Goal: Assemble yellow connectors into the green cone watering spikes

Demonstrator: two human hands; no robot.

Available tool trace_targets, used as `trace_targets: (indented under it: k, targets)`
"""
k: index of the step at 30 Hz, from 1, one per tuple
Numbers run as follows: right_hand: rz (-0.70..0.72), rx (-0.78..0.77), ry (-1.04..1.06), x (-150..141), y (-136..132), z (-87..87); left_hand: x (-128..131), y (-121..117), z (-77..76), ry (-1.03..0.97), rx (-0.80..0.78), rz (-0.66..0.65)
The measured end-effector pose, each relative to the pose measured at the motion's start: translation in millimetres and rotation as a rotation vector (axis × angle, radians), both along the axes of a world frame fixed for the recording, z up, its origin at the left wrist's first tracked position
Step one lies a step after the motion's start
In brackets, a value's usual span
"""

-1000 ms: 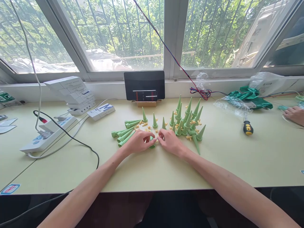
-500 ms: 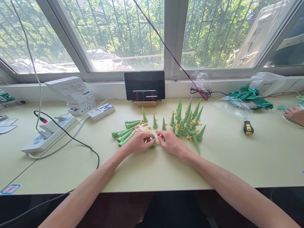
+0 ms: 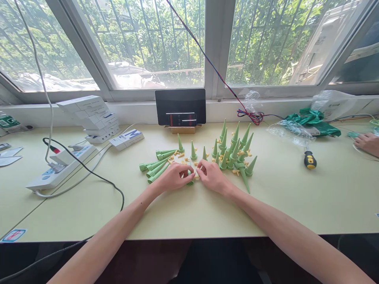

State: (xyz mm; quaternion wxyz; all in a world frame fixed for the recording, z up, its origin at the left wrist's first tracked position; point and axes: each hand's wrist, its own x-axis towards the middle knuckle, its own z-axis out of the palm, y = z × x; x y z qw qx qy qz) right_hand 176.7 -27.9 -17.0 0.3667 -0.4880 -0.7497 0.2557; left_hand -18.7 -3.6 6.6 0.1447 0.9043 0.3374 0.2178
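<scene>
Left hand (image 3: 174, 176) barely shifted, cone (image 3: 190, 182) half-hidden.

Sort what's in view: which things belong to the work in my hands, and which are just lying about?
Seemingly part of the work:
- upright green cones
- green cones lying down
- small yellow pieces
- green piece at your left hand

Probably just lying about:
- screwdriver
- white boxes
- power strip
- green plastic bag
</scene>
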Motion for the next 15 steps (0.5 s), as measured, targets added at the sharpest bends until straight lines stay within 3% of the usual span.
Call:
trace_targets:
  k: [5, 15]
  targets:
    - [-0.003, -0.013, 0.069, -1.4, -2.3, 4.0, 0.9, -1.3, 1.4, -0.008, 0.010, -0.009]
    - [0.074, -0.335, 0.347, -1.8, -4.6, 6.1, 1.4, -3.1, 3.0, 0.001, -0.019, 0.007]
